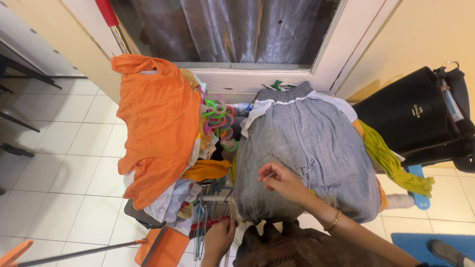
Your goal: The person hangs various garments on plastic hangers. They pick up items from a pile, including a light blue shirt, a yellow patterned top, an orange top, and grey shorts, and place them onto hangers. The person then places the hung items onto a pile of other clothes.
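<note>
Laundry rack, centre frame: grey sweatpants (pixel 307 148) draped over rail, waistband toward window sill. Right hand (pixel 279 182) on grey cloth, fingers curled, pinching small fold at lower centre. Left hand (pixel 218 238) low at bottom centre, closed round rack bar beside hanging wire hangers (pixel 200 222). Best handling, by judgement: keep rack steadied, lift fabric evenly, avoid snagging. Orange shirt (pixel 158 123) heaped at left.

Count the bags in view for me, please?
1: a black handbag sits at the right, against the yellow wall, beside the grey garment. Others may be hidden under the piled clothes.
</note>
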